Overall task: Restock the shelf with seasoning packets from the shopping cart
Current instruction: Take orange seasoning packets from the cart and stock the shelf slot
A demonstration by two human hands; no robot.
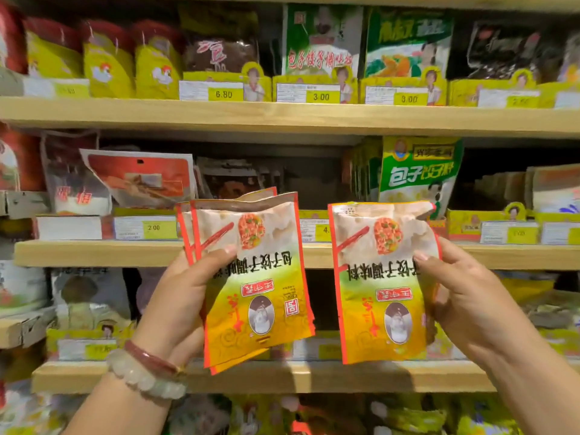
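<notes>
**Two hands hold seasoning packets up before the shelves**

Nearest the camera, at the lower left of the frame, a wrist wears two bracelets [147, 370], one dark red and one of pale beads. Above it the left hand [185, 296] grips a small stack of seasoning packets [251, 277]; at least two show by their offset red edges. Its thumb lies across the front of the top packet and its fingers curl behind, out of sight. At the lower right, the right hand [464, 296] holds a single packet [381, 281] by its right edge, thumb pressed on the front and fingers wrapped behind. All these packets are upside down, their print inverted, and a clear gap separates the stack from the single one.

Behind them run wooden shelves [282, 116] fronted by yellow cardboard trays [401, 89] with price tags. On the top shelf, trays hold yellow pouches with a rooster at the upper left, then dark, green-and-white and green packets toward the right. On the middle shelf [94, 252], red-and-white packets lean at the left and a green packet [420, 171] stands upright at the right. Between them, directly behind the held packets, that shelf is dark with room showing. Lower shelves carry more packets, too blurred to tell.
</notes>
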